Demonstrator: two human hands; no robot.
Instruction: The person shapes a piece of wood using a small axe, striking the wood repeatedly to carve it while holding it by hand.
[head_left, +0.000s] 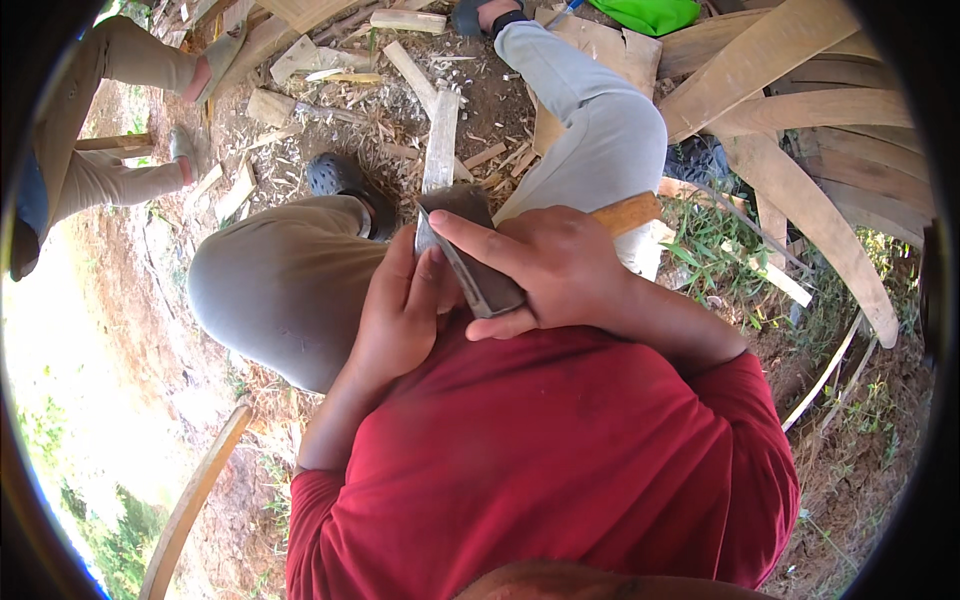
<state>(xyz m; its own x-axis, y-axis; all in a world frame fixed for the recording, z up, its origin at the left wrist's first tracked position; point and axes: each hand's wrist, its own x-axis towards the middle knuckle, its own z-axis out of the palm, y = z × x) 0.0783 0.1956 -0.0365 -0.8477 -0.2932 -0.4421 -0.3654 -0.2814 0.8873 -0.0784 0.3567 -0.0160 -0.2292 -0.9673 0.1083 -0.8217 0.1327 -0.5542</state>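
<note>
In front of my chest my right hand (565, 255) grips a hatchet (478, 235) close to its head. The broad dark blade faces left, its bright bevelled edge beside my left fingers, with the index finger laid along the blade. Its wooden handle (628, 213) sticks out to the right behind the hand. My left hand (395, 315) is closed on a pale strip of wood (440, 150), which points away from me between my knees. The blade covers part of the strip, so whether the edge touches the wood cannot be made out.
Wood chips and offcuts (330, 75) litter the ground ahead. Long curved boards (810, 180) are piled at the right, a curved piece (195, 500) stands at lower left. Another person's legs (125, 75) are at upper left. A green bag (645, 12) lies at the far edge.
</note>
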